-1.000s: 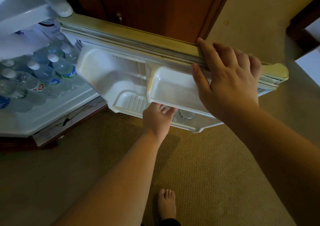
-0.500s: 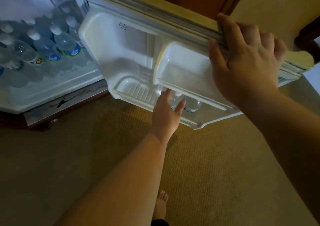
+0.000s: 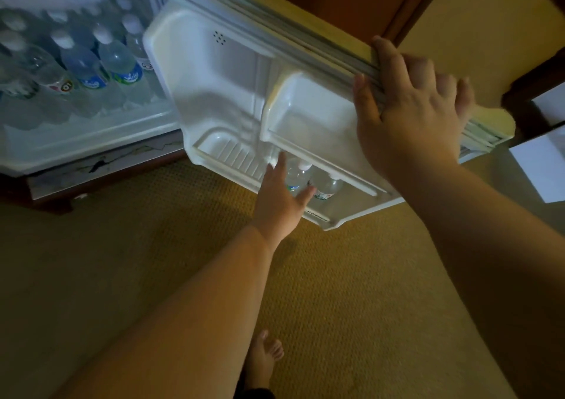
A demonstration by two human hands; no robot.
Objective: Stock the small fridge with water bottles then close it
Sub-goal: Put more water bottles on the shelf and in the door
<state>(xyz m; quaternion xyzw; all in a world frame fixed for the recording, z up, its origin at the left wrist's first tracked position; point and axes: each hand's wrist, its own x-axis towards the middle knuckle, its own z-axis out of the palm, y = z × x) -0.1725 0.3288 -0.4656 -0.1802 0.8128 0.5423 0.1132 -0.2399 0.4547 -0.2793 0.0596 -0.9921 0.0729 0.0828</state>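
The small white fridge (image 3: 91, 141) stands open at the left, its inside packed with several water bottles (image 3: 119, 65) with white caps. The fridge door (image 3: 214, 92) swings out toward me, its white inner shelves facing me. Two water bottles (image 3: 325, 186) lie in the door's lowest shelf. My left hand (image 3: 282, 193) reaches up to that shelf with straight fingers, touching the nearer bottle (image 3: 295, 175). My right hand (image 3: 406, 117) lies over the door's top edge, fingers draped over the rim and thumb on the inner side.
Brown carpet (image 3: 153, 261) covers the floor below the door. A dark wooden door (image 3: 336, 1) stands behind the fridge door. A white object (image 3: 541, 166) sits at the right edge. My bare foot (image 3: 266, 356) is on the carpet under my left arm.
The view has tipped downward, showing the door lower in frame. My left hand has slid out from under the upper door shelf, uncovering two bottles in the lowest shelf. My right hand stays on the door.
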